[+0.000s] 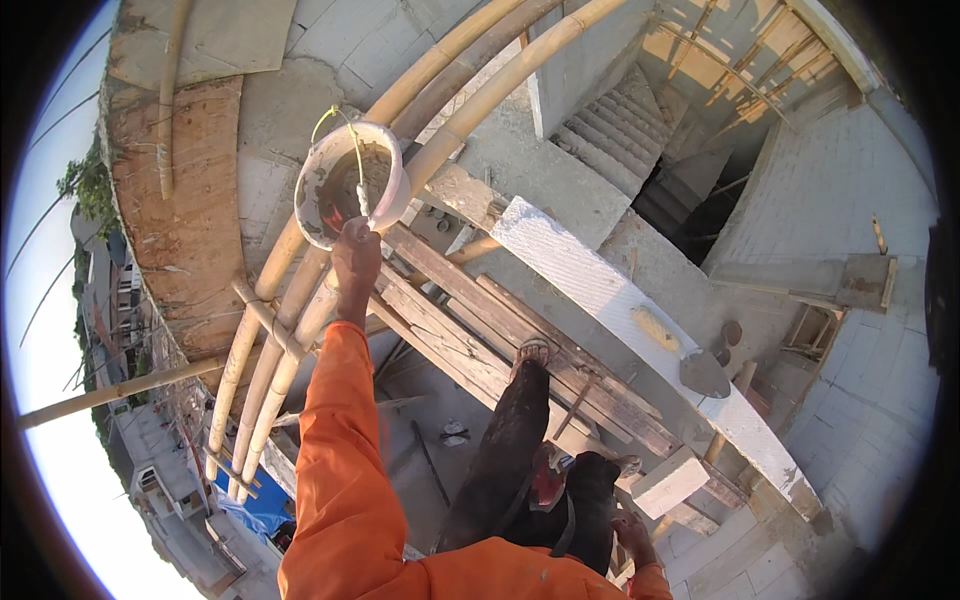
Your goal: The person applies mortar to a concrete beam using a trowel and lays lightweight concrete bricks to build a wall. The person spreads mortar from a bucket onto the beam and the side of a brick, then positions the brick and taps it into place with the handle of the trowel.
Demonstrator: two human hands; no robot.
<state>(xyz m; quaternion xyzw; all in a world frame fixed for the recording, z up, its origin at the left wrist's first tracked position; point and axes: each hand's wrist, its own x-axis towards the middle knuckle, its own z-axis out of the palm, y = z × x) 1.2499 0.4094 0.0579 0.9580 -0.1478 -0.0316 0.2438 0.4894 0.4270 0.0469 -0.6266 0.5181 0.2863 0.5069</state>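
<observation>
My left arm, in an orange sleeve, reaches forward, and my left hand is closed on the near rim of a pale bucket. Wet grey mortar coats the inside, and a thin yellow-green handle arches over it. The bucket is beside bamboo poles. Low at the right, my right hand hangs near my dark-trousered leg, next to a white block; its fingers are too small and partly hidden to read. Farther right, a grey flat blade-like piece and a yellowish oblong piece rest on a long white block wall.
My sandalled foot stands on rough wooden planks raised above a lower floor. Bamboo poles run along the left, with rooftops far below. Concrete stairs descend by a dark opening at the far right.
</observation>
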